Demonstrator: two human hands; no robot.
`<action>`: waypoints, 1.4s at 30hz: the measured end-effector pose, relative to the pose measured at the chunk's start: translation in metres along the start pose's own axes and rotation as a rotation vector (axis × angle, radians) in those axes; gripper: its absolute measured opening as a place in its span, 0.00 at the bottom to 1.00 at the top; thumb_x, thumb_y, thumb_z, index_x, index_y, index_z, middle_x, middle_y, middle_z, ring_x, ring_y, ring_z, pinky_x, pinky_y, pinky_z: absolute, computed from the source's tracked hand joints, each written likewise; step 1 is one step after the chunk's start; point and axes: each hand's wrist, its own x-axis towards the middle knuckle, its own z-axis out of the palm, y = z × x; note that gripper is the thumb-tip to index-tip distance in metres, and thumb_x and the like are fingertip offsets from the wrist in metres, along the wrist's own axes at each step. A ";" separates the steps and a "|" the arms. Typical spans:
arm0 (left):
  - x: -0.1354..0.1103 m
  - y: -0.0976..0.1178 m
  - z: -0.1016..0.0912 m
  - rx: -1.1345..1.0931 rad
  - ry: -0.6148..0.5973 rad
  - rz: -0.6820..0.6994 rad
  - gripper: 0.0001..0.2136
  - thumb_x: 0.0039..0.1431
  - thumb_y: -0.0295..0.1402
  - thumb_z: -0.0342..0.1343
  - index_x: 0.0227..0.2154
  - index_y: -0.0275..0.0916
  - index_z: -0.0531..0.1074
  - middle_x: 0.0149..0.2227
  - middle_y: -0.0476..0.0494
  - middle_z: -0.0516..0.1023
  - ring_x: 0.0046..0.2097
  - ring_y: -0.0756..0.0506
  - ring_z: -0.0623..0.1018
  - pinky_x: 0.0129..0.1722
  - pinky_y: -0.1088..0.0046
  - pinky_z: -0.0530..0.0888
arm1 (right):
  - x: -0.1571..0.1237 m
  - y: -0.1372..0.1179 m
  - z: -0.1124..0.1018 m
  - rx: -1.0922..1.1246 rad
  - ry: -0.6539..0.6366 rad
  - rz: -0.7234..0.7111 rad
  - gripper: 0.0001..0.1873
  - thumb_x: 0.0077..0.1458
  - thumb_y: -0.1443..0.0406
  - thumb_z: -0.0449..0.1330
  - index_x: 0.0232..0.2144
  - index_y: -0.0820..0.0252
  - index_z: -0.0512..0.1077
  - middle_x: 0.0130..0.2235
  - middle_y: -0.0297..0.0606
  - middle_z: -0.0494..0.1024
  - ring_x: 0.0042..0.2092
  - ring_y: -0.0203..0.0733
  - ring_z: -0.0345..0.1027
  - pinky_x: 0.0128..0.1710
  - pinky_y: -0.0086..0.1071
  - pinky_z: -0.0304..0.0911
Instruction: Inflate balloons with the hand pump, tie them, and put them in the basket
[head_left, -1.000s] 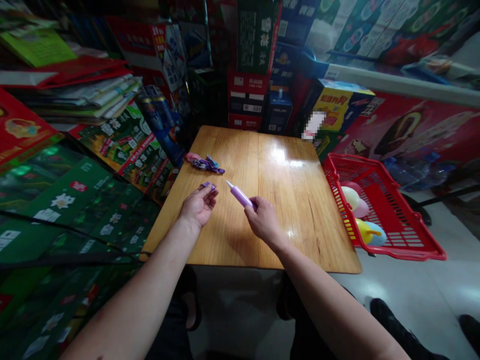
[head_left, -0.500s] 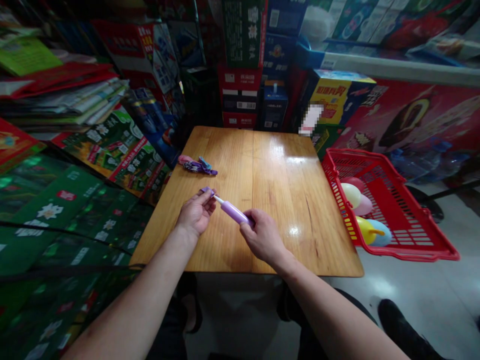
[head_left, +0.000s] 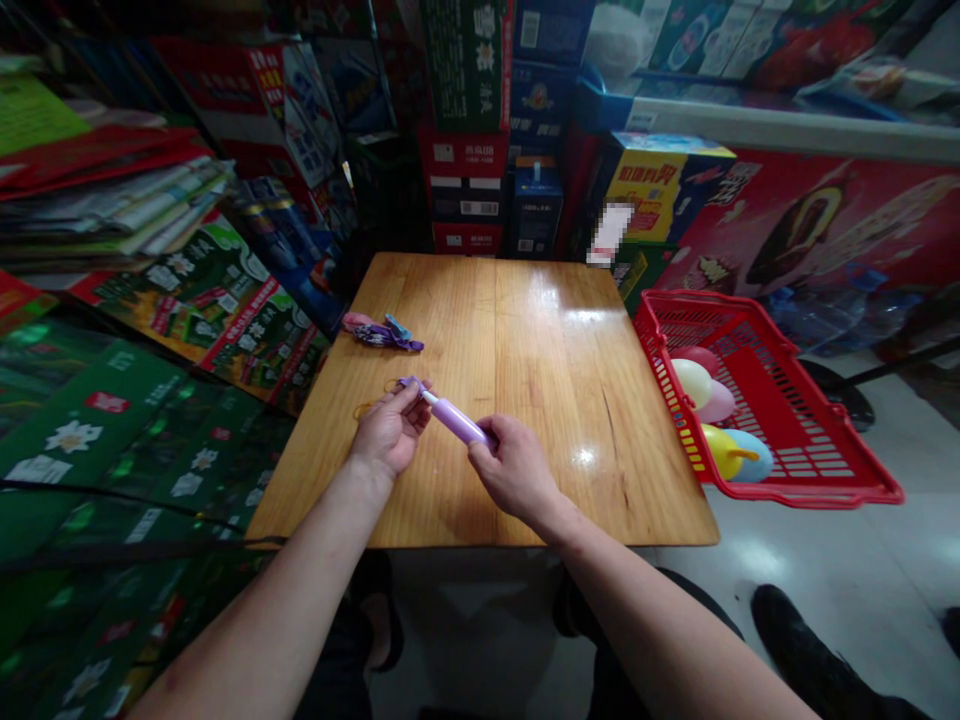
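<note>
My right hand (head_left: 516, 468) is wrapped round the rear of a lilac balloon pump (head_left: 459, 420), whose white nozzle points up and left. At the nozzle tip, my left hand (head_left: 390, 428) pinches a small limp purple balloon (head_left: 409, 382) between thumb and fingers. The fingers hide how far the balloon sits over the nozzle. Thin yellow loops (head_left: 361, 410) show beside the left hand. Beyond it, a crumpled purple, pink and blue bundle (head_left: 381, 333) lies on the wooden table (head_left: 555, 380), near its left edge.
Right of the table is a red basket (head_left: 817, 440) with several inflated balloons (head_left: 726, 452). Stacked green cartons (head_left: 97, 430) crowd the left side. More boxes (head_left: 469, 155) stand behind the table. A dark shoe (head_left: 795, 630) is on the floor at right.
My view has shifted slightly, so the scene sits further left. The nozzle shows less between the pump and my left fingers. Yellow loops now show by the left hand. Both grips stay the same.
</note>
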 end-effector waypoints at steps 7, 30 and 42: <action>-0.006 -0.004 0.003 -0.032 -0.041 -0.012 0.04 0.58 0.23 0.63 0.35 0.37 0.76 0.37 0.44 0.83 0.37 0.51 0.81 0.36 0.77 0.76 | 0.000 0.002 0.003 0.142 -0.076 0.068 0.12 0.62 0.64 0.54 0.34 0.58 0.77 0.29 0.37 0.76 0.30 0.40 0.67 0.30 0.32 0.57; -0.017 0.004 -0.001 -0.073 -0.160 -0.145 0.03 0.60 0.27 0.61 0.37 0.39 0.76 0.41 0.43 0.81 0.41 0.48 0.80 0.39 0.72 0.76 | 0.004 0.004 0.008 0.353 -0.096 0.186 0.09 0.59 0.58 0.59 0.36 0.58 0.74 0.30 0.35 0.77 0.29 0.38 0.67 0.27 0.30 0.60; -0.016 0.005 -0.001 -0.106 -0.157 -0.145 0.03 0.60 0.24 0.59 0.35 0.37 0.76 0.37 0.43 0.81 0.39 0.48 0.80 0.40 0.71 0.75 | 0.007 0.001 0.006 0.545 -0.146 0.283 0.09 0.57 0.59 0.60 0.34 0.59 0.74 0.29 0.37 0.78 0.25 0.34 0.63 0.23 0.28 0.56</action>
